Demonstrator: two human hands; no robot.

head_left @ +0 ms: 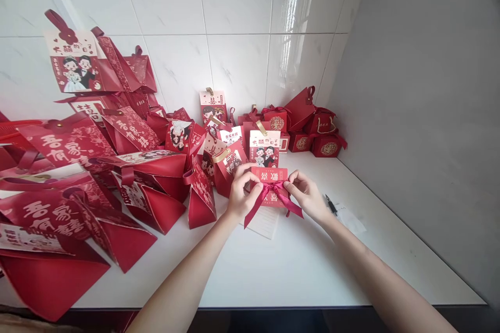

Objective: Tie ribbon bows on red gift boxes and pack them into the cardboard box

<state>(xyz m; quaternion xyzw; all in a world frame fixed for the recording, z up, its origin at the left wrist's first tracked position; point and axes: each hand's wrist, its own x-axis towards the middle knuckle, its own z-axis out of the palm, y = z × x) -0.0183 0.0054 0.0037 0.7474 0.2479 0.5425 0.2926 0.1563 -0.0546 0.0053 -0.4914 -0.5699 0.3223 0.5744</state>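
A small red gift box [269, 176] with gold characters stands on the white table [281, 265], on a lined sheet of paper [264, 222]. A dark pink ribbon [273, 193] is tied across its front in a bow, with tails hanging down on both sides. My left hand [241, 192] pinches the bow's left loop. My right hand [307, 193] pinches the right loop. Both hands have their fingers closed on the ribbon.
Several red gift bags and boxes are heaped at the left [78, 177] and lined along the tiled back wall [304, 125]. A black pen [331, 204] lies on a paper slip right of my right hand. A grey wall bounds the right side.
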